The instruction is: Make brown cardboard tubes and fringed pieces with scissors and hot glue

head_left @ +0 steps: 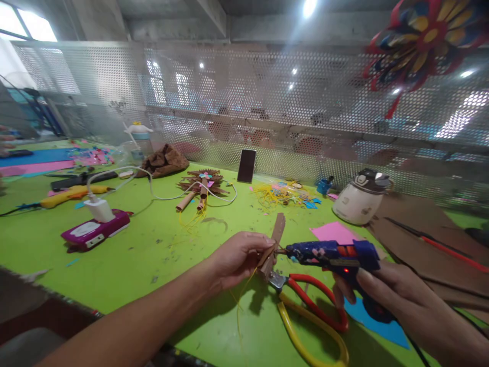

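Observation:
Between the fingers of my left hand (240, 255) is a strip of brown corrugated cardboard (279, 228), tilted upward, with a thin yellow strand (238, 311) hanging below it. My right hand (397, 293) is wrapped round a dark blue glue gun (324, 253) with a small red light glowing on it. The gun's nozzle points left and meets the cardboard, or comes very close to it. Under the hands lie scissors (317, 300) with one red and one yellow handle; their blades are partly hidden by the cardboard. A pink paper (336, 233) and a blue paper (376, 318) lie near the gun.
A purple power strip (97, 232) with a white charger and cable lies left on the green table (145, 295). Farther back are a brown cardboard figure (202, 181), a propped phone (246, 165) and yellow strands (271, 196). A white jug (359, 201) and brown sheets (416, 229) are right.

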### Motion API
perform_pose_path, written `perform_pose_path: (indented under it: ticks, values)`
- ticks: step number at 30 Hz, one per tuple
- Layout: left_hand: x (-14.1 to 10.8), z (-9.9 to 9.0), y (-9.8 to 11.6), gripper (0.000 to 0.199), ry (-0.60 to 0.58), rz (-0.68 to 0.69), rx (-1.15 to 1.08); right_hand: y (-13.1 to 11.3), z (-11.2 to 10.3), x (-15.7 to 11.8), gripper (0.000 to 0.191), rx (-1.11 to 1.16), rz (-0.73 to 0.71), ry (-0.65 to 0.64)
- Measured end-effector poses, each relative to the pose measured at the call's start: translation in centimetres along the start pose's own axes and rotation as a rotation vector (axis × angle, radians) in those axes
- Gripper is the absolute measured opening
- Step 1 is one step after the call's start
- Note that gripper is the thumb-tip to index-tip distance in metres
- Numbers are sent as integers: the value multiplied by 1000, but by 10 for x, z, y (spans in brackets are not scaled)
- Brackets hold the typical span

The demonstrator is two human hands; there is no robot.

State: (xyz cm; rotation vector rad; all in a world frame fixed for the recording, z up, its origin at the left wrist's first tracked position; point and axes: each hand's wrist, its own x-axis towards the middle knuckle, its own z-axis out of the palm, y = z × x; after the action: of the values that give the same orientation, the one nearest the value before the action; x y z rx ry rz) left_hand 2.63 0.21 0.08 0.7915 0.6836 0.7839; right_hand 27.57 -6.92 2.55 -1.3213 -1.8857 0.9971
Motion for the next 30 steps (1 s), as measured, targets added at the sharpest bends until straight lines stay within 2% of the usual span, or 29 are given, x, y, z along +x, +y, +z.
perform_pose_path:
  ticks: [11,17,23,30]
  values:
    - [0,1,-1,14,-6,20,0,3,0,2,48,-9,19,-5]
    - [-1,2,-1,13,-13,0,12,3,4,3,47,19,46,54]
    - [-1,1,0,10,-48,-3,-9,1,5,5,50,59,-6,-133]
    - [-1,-1,2,14,-91,2,-16,0,7,3,56,99,-29,-157]
